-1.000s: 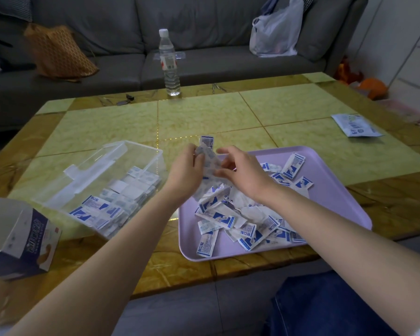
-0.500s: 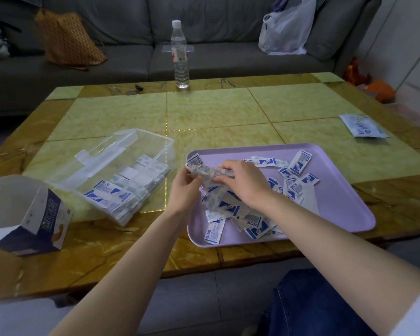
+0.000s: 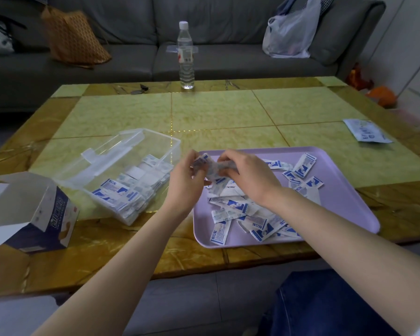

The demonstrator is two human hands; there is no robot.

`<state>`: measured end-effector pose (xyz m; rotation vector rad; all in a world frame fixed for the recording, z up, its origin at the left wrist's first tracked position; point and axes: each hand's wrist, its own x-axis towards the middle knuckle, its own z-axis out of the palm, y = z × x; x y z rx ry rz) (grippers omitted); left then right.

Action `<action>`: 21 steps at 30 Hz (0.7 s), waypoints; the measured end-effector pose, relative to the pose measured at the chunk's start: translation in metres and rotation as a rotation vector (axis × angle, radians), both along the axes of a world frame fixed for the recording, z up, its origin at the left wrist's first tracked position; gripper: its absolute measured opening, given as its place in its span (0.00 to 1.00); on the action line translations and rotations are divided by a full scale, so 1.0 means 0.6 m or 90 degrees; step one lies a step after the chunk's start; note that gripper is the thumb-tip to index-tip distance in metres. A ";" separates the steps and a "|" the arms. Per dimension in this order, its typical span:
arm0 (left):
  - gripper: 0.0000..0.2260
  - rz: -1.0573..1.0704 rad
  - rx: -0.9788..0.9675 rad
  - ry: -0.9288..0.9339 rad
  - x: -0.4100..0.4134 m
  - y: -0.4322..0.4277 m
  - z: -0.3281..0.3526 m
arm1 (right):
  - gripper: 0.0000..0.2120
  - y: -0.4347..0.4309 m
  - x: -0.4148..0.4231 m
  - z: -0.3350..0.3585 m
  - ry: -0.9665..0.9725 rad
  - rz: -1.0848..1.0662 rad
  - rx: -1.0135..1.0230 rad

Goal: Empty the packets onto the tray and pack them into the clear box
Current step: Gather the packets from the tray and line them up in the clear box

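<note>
A lilac tray [image 3: 344, 202] lies on the table with several small blue-and-white packets [image 3: 243, 214] scattered over it. My left hand [image 3: 183, 180] and my right hand [image 3: 246, 174] together grip a bunch of packets [image 3: 210, 167] just above the tray's left end. The bunch is blurred and partly hidden by my fingers. To the left stands the clear box [image 3: 121, 170], open on top, partly filled with packets stacked on edge.
An opened cardboard carton [image 3: 32, 214] lies at the near left. A flat printed pouch [image 3: 366, 130] lies at the far right, a water bottle [image 3: 186, 57] at the table's far edge. A grey sofa with bags stands behind.
Both hands have lowered the bunch of packets from above the tray and turned it from upright to lying across, still held between them.
</note>
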<state>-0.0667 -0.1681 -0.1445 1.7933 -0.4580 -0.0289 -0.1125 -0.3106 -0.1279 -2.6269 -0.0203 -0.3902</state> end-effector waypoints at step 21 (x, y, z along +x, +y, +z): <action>0.05 -0.031 0.107 -0.047 -0.016 0.000 -0.034 | 0.07 -0.027 -0.029 -0.030 0.041 -0.013 -0.034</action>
